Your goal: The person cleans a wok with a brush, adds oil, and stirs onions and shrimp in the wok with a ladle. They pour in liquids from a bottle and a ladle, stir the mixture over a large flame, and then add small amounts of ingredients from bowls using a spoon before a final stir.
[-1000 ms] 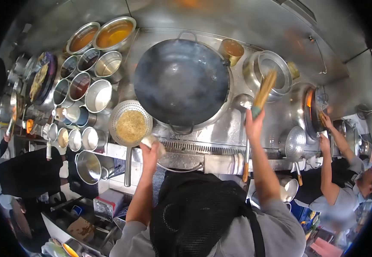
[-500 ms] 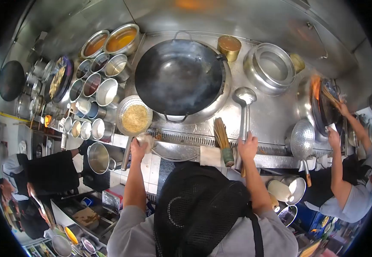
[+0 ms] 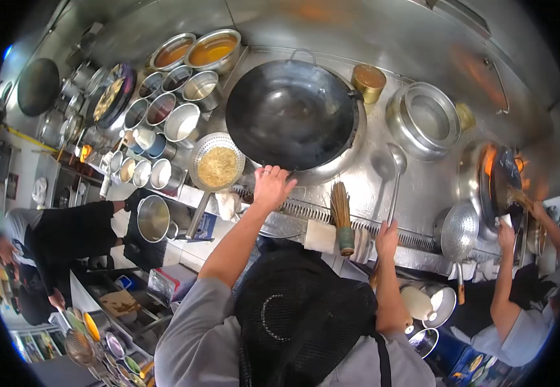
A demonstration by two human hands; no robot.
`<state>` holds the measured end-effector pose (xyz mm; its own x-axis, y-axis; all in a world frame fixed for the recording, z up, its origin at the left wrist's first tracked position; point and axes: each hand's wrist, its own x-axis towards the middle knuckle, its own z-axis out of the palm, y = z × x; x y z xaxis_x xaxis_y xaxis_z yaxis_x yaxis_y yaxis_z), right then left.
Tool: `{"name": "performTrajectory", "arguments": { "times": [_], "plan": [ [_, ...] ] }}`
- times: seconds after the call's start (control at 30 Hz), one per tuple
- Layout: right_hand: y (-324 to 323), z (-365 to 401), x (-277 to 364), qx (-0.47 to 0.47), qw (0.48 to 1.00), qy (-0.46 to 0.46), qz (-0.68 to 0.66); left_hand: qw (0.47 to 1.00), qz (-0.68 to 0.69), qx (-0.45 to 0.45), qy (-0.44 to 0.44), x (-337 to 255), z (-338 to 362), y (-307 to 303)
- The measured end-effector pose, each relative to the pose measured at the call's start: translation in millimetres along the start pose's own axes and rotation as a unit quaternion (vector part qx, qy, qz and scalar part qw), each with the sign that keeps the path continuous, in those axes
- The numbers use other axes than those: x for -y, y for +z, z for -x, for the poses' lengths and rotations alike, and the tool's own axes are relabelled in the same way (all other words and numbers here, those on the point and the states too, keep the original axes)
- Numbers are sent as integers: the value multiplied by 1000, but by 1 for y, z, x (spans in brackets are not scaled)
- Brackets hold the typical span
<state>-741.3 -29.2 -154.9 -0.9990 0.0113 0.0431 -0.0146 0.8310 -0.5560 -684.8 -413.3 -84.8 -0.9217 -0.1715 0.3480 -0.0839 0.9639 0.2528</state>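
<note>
Touching the big wok (image 3: 289, 116) with the left hand (image 3: 272, 187), gripping the ladle (image 3: 395, 169) with the right (image 3: 387, 240).

The wok sits at the middle of the steel counter (image 3: 425, 193), left fingers bent over its near edge; whether they close round anything is unclear. Left of it is the strainer (image 3: 198, 155) of pale food; right, the ladle, in a closed right hand; nearer, the brush (image 3: 341, 208) beside a folded cloth (image 3: 320, 237).
</note>
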Motion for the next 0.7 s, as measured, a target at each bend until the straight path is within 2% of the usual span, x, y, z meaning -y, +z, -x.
{"name": "performTrajectory", "arguments": {
  "times": [0.1, 0.17, 0.2, 0.27, 0.37, 0.4, 0.43, 0.47, 0.5, 0.53, 0.57, 0.6, 0.63, 0.67, 0.7],
  "plan": [
    [4, 18, -18, 16, 999, -3, -39, 999, -16, 35, -22, 8, 0, 9],
    [-11, 38, 5, 53, 991, 115, -39, 1000, -18, -2, 7, 10, 3, 3],
    [-9, 43, 6, 60, 992, 105, -37, 1000, -21, -5, -5, 12, 5, 1],
    [-2, 54, 6, 43, 986, 157, -43, 1000, 1, 8, 2, 15, 6, -1],
    [2, 50, 10, -2, 996, 80, -27, 1000, 21, 3, -6, 20, 6, 3],
    [-5, 44, 19, -16, 998, 19, -64, 996, 91, 7, -17, 22, 9, 0],
    [-1, 30, 16, -64, 993, -72, -69, 995, 92, 1, -24, 23, 11, -6],
    [-8, 12, 25, -47, 995, -69, -48, 985, 162, -47, -27, 23, 13, -10],
    [-22, -11, 48, -31, 997, -65, -27, 968, 230, -95, -28, 26, 17, -16],
    [-39, -40, 79, 6, 995, -54, -79, 964, 252, -78, -23, 33, 24, -24],
    [-70, -51, 151, 15, 990, -59, -126, 964, 251, -81, -24, 40, 31, -35],
    [-97, -54, 218, 25, 963, -100, -249, 961, 265, -74, -18, 49, 40, -46],
    [-102, -69, 252, 16, 929, -151, -338, 957, 281, -68, -12, 58, 47, -59],
    [-112, -62, 305, 1, 899, -211, -384, 955, 290, -59, -22, 69, 56, -74],
    [-111, -53, 344, -37, 902, -212, -374, 954, 291, -67, -20, 82, 67, -87]
  ]
}}
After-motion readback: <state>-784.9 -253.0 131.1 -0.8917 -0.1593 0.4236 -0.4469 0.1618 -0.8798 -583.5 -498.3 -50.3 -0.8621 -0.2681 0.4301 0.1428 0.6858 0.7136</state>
